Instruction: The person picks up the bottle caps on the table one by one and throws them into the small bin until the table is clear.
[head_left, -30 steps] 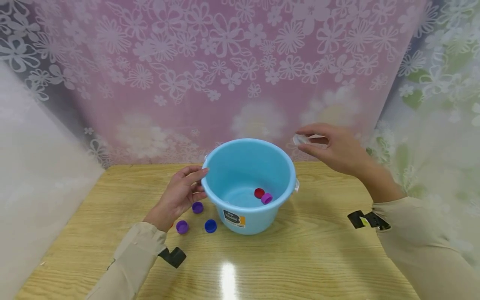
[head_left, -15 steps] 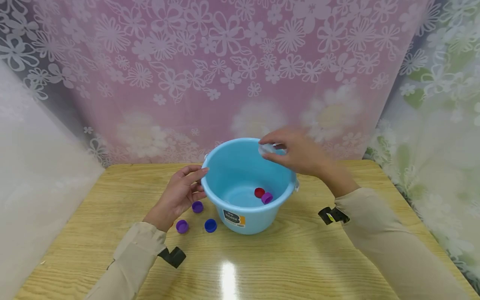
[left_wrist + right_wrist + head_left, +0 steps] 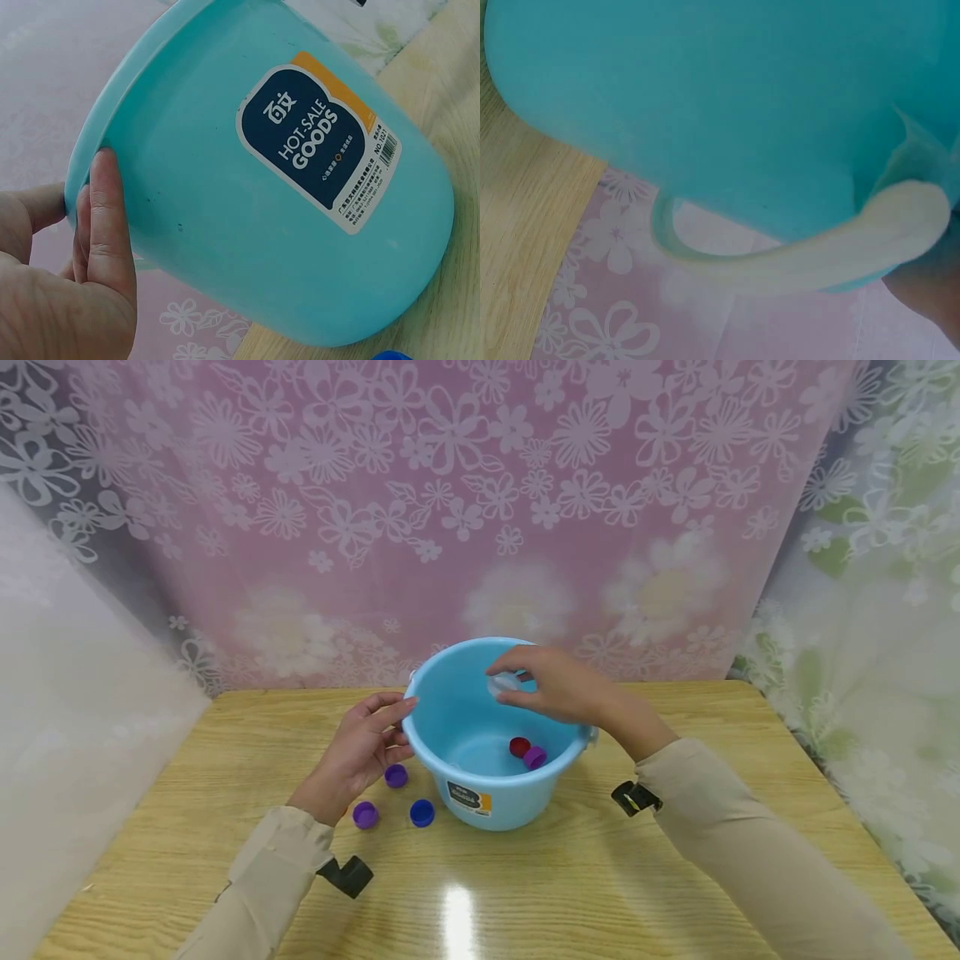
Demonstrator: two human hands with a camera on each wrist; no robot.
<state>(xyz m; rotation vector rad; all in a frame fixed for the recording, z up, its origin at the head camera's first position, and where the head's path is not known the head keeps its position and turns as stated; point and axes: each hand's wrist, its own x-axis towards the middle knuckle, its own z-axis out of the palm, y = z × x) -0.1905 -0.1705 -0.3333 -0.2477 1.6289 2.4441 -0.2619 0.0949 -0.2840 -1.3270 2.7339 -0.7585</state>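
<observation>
Cap (image 3: 502,683), head view: pale, held inside the mouth of the bucket (image 3: 517,810), well above the bottom.
Right hand (image 3: 558,687): I see thumb and fingers pinching the cap; I judge this light hold easy to let go of.
Left hand (image 3: 360,747): its fingers grip the left rim, I think to keep the bucket steady while the other hand reaches over.
Inside the bucket: a red cap (image 3: 519,747) and a bright purple cap (image 3: 535,757) lie close together on the bottom, toward the right.
Beside the bucket: a blue cap (image 3: 422,812) and two purple caps (image 3: 365,815) (image 3: 396,776) sit left of it on the surface (image 3: 570,885), near the left hand, so I would keep that wrist from sweeping sideways.
Room to move: I have bare surface in front and to the right; behind, the flowered cloth (image 3: 487,510) hangs past the far edge. The right forearm crosses the right rim; whether it touches, I cannot tell.
Bucket rim, left wrist view: the thumb goes over the rim and the fingers press the outer wall, well apart from the sticker (image 3: 322,150).
Bucket side, right wrist view: blue wall and the pale handle (image 3: 802,259) fill my picture; only a bit of the right hand shows at the edge, so neither its fingers nor the cap can be read here.
</observation>
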